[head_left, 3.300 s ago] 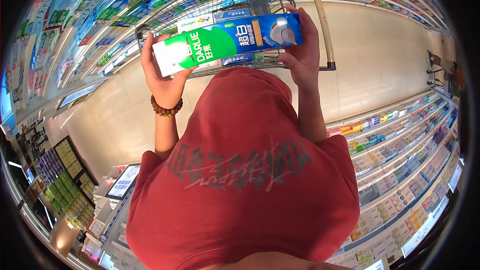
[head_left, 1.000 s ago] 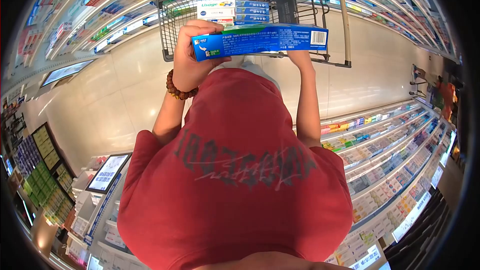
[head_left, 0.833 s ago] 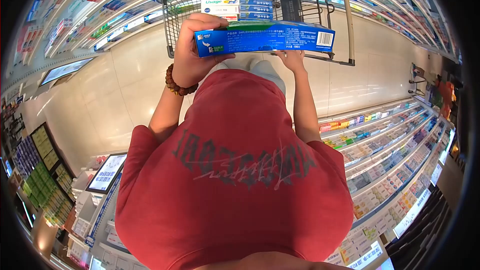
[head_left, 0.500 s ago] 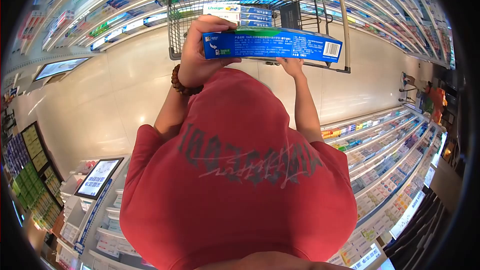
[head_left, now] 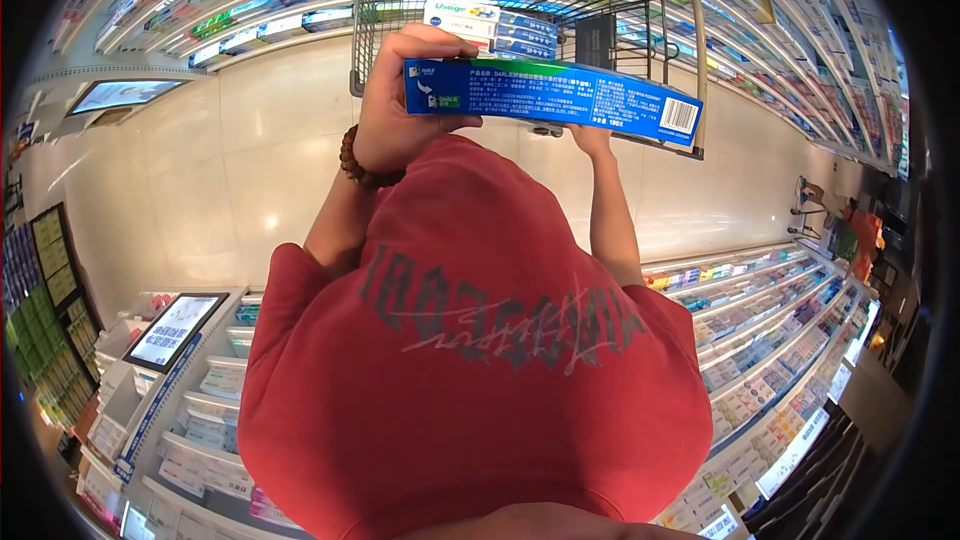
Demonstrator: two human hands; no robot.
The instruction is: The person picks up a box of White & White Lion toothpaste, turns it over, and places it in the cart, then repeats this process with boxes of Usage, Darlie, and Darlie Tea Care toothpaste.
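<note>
A long blue toothpaste box (head_left: 550, 98) with a green top edge, white print and a barcode at its right end is held up before my chest. My left hand (head_left: 405, 80), with a beaded bracelet at the wrist, is wrapped round the box's left end. My right hand (head_left: 592, 138) is at the box's lower edge, right of its middle; its fingers are hidden behind the box, so its grip cannot be made out. Beyond the box, a wire shopping cart (head_left: 697, 50) holds a white box (head_left: 460, 15) and several stacked blue boxes (head_left: 527, 35).
Shelves of boxed goods (head_left: 250, 0) run along the far side of the aisle, past the cart. More shelves (head_left: 770, 340) stand at the lower right. A lit screen (head_left: 175, 332) tops a display at the lower left. Pale floor (head_left: 240, 180) shows between them.
The box's right end has dipped and shifted slightly right. My right fingers, partly seen before, are now behind the box. Cart and shelves have shifted in view.
</note>
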